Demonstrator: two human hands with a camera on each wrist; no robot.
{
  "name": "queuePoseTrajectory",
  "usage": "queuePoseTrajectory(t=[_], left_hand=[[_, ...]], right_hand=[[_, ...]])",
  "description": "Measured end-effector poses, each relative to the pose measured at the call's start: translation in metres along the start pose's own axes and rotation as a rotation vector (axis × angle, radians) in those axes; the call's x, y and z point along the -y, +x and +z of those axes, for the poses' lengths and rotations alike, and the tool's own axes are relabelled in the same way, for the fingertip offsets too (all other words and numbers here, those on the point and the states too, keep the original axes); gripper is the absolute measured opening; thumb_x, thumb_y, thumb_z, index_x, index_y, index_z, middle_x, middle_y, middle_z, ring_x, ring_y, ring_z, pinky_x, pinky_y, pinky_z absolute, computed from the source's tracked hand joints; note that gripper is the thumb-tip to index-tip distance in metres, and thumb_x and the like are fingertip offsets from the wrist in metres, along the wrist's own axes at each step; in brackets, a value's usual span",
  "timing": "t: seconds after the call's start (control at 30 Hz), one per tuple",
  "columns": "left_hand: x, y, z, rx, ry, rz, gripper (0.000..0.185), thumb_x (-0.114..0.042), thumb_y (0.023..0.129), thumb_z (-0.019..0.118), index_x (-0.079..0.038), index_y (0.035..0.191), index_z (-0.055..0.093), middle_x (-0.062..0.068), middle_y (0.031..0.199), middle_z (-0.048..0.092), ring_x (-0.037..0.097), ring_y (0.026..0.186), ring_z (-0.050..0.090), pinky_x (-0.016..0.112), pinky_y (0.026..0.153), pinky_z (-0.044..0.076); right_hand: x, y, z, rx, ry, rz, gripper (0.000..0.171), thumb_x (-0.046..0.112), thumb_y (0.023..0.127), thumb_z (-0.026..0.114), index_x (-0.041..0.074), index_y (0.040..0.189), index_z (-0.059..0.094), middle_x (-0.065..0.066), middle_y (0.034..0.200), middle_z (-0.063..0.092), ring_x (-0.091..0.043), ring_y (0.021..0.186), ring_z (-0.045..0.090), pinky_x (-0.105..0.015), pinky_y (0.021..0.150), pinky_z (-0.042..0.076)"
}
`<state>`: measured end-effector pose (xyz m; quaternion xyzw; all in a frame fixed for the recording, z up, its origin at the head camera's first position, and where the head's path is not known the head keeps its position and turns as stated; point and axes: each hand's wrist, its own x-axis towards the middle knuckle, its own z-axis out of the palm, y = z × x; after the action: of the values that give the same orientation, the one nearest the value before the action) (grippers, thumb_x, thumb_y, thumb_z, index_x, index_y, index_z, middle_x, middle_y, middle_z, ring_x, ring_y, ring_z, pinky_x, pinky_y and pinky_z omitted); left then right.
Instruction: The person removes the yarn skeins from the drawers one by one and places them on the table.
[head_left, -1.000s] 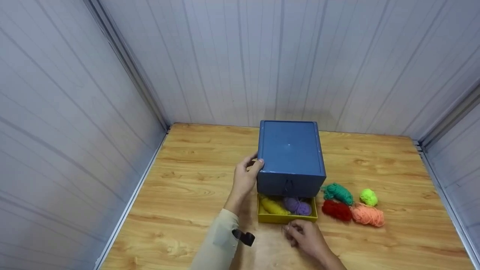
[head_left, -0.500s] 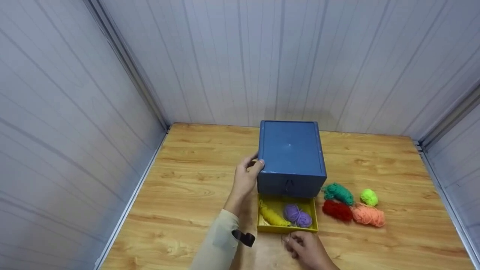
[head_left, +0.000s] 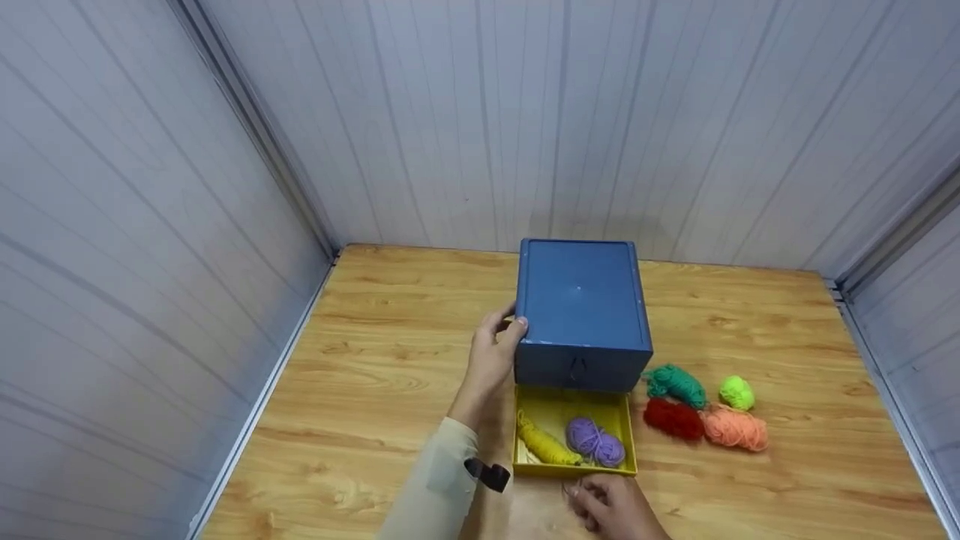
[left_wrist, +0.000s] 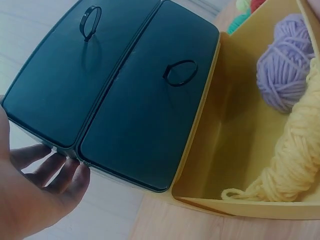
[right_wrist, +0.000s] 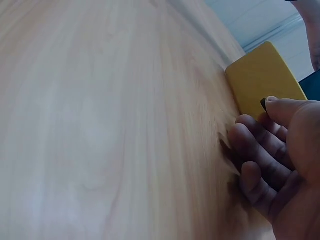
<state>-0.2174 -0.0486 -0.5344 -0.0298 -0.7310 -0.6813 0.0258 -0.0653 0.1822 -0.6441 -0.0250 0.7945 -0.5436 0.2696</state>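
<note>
A blue drawer cabinet (head_left: 583, 292) stands on the table, its yellow bottom drawer (head_left: 540, 470) pulled out at the front. My left hand (head_left: 491, 356) rests against the cabinet's left side, thumb at the top front corner. Below the drawer front, my right hand (head_left: 611, 504) pinches a small dark loop handle (right_wrist: 263, 104) between thumb and finger; most of the loop is hidden. Inside the drawer lie a yellow yarn skein (head_left: 547, 442) on the left and a purple yarn ball (head_left: 595, 441) on the right. Two upper drawers (left_wrist: 145, 100) with black loop handles are closed.
To the right of the drawer lie a green yarn skein (head_left: 677, 386), a red yarn bundle (head_left: 673, 418), an orange yarn skein (head_left: 735, 427) and a neon yellow yarn ball (head_left: 736, 393). Pale panel walls (head_left: 450, 112) enclose the wooden table (head_left: 360, 390).
The yellow drawer has slid farther out toward me along with my right hand, uncovering more of the yellow skein and purple ball. My left hand has stayed against the cabinet.
</note>
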Motion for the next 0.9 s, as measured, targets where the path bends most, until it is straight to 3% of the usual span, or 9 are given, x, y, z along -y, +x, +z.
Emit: queuePoseTrajectory(t=[0.33, 0.6, 0.9], left_hand=[[0.003, 0.002, -0.001, 0.007, 0.002, 0.013, 0.053, -0.033, 0.101, 0.059, -0.008, 0.147, 0.056, 0.008, 0.141, 0.056, 0.025, 0.123, 0.055, 0.039, 0.101, 0.05], [0.002, 0.0, 0.0, 0.007, -0.007, 0.007, 0.051, -0.033, 0.101, 0.059, -0.011, 0.147, 0.056, 0.009, 0.139, 0.055, 0.026, 0.123, 0.054, 0.041, 0.102, 0.05], [0.002, 0.001, 0.0, 0.006, -0.005, 0.003, 0.051, -0.033, 0.1, 0.06, -0.01, 0.146, 0.057, 0.011, 0.142, 0.054, 0.028, 0.125, 0.053, 0.044, 0.103, 0.049]], right_hand=[[-0.003, -0.006, 0.002, 0.022, -0.022, -0.047, 0.031, 0.034, 0.099, 0.068, 0.008, 0.084, 0.075, 0.0, 0.07, 0.069, -0.011, 0.058, 0.062, -0.028, 0.052, 0.051], [-0.001, -0.013, -0.008, 0.023, -0.045, -0.076, 0.025, 0.033, 0.097, 0.071, 0.01, 0.094, 0.078, -0.003, 0.076, 0.072, -0.016, 0.064, 0.066, -0.028, 0.054, 0.053], [0.017, -0.027, -0.018, -0.038, -0.1, -0.205, 0.02, 0.035, 0.095, 0.073, 0.015, 0.097, 0.077, -0.006, 0.083, 0.075, -0.018, 0.066, 0.069, -0.026, 0.059, 0.055]])
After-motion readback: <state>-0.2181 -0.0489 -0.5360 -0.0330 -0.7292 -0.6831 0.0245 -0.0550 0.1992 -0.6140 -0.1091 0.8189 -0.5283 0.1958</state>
